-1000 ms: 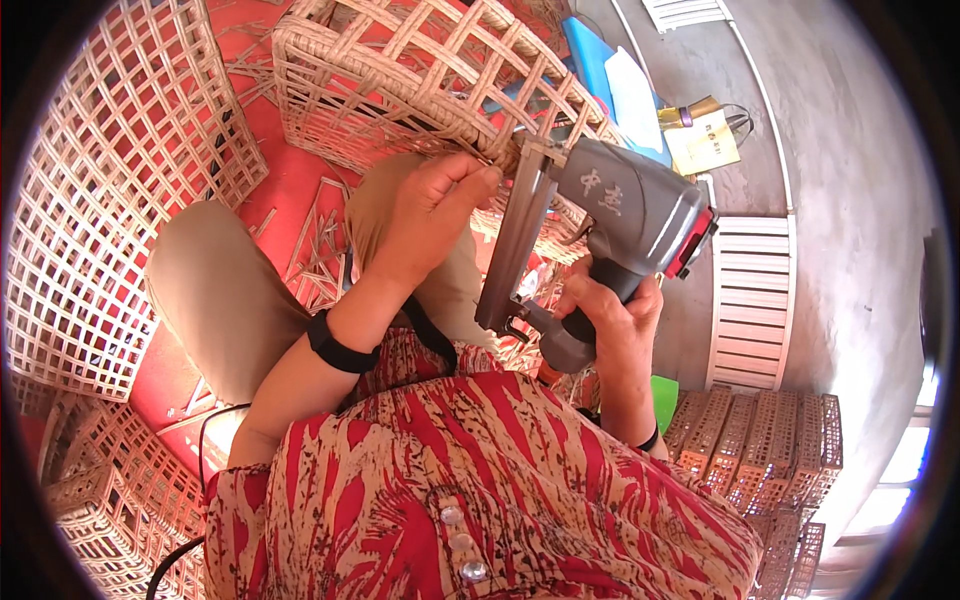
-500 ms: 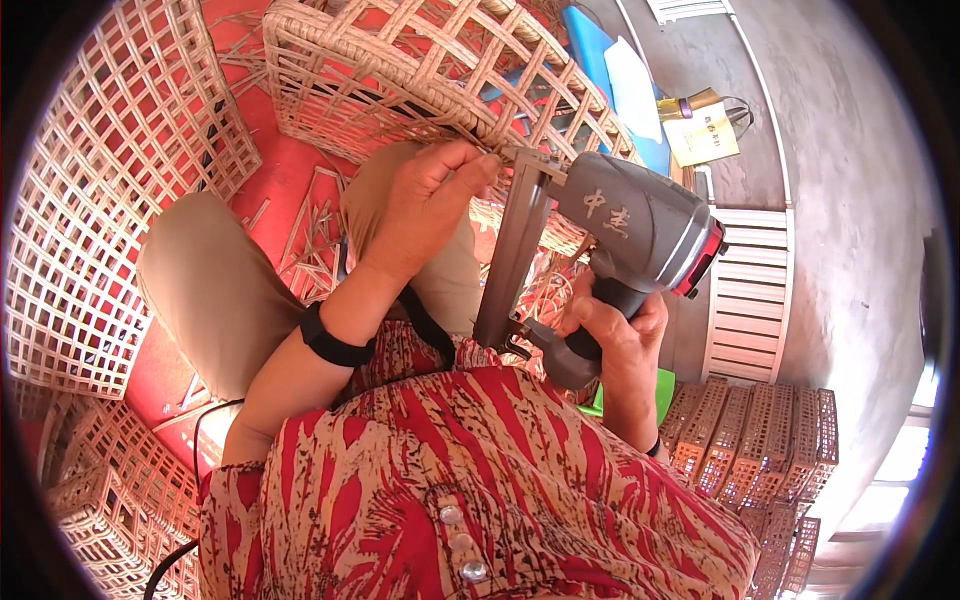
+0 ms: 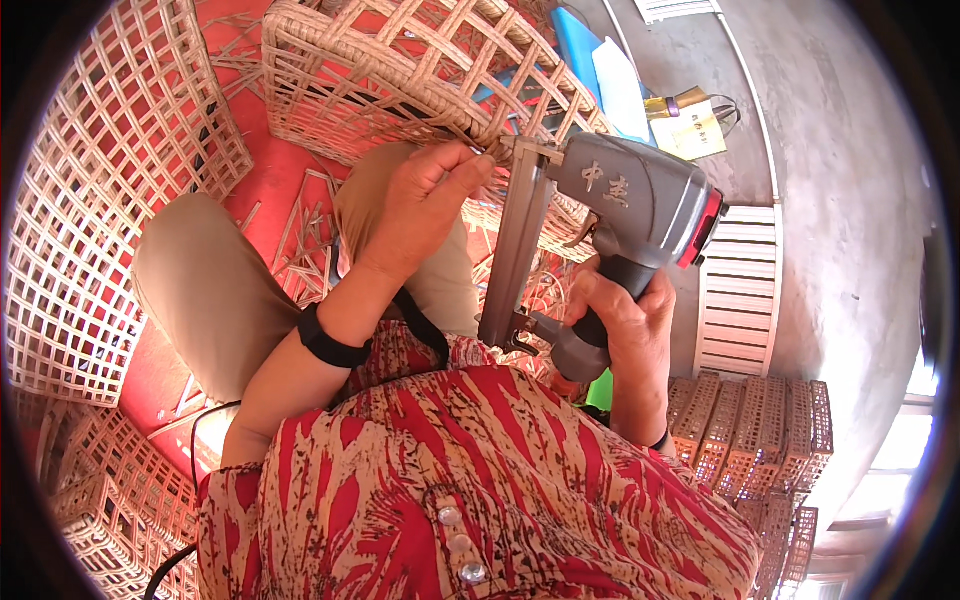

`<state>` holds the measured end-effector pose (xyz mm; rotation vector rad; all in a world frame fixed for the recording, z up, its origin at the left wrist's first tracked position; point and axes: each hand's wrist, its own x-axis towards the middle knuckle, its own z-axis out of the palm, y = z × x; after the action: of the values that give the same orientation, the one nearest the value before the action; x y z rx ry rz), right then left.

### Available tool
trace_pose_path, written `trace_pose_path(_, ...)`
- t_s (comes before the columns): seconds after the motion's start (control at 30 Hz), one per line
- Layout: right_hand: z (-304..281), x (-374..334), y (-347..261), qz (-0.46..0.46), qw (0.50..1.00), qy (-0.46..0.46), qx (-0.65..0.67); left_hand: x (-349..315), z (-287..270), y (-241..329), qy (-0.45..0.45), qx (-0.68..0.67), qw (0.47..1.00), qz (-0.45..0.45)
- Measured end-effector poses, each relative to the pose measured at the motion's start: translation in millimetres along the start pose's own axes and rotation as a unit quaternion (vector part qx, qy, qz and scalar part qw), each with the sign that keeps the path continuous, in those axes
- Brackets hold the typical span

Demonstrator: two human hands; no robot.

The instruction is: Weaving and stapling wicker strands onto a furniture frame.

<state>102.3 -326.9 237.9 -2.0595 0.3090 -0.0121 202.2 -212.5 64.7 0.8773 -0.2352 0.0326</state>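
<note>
A large woven basket of tan strips lies tilted against my knees, its thick braided rim turned toward me. At that rim, my left hand is closed in a pinch on the basket's edge; its fingers hide the exact spot they grip. My right hand wraps round the black handle of a grey nail gun. The gun's nose is close to the rim, just right of my left fingertips; whether it touches cannot be made out. Its long metal magazine slants down toward my lap.
Another woven lattice basket stands at left, with more basketwork below it. Stacked brown baskets stand at lower right. Cut strips litter the red floor covering. A yellow paper bag sits near the grey wall.
The nail gun's body has tilted slightly, moving up and left, with its handle more exposed. My right hand has shifted a little to the right. My left hand stays at the basket's rim.
</note>
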Motion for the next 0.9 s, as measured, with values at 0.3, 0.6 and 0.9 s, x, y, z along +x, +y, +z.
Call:
trace_pose_path(0.3, 0, 13, -4, -0.009, 1.000, -0.017, -0.020, 2, 0, 1, 0.001, 0.021, 1.000, 0.003)
trace_pose_path(0.6, 4, 27, 10, -0.034, 0.999, -0.012, -0.039, 2, -2, 17, 0.001, 0.066, 0.998, -0.001)
trace_pose_path(0.9, 2, 34, 16, -0.024, 0.997, -0.062, 0.044, 7, -1, 34, 0.140, 0.265, 0.953, -0.052)
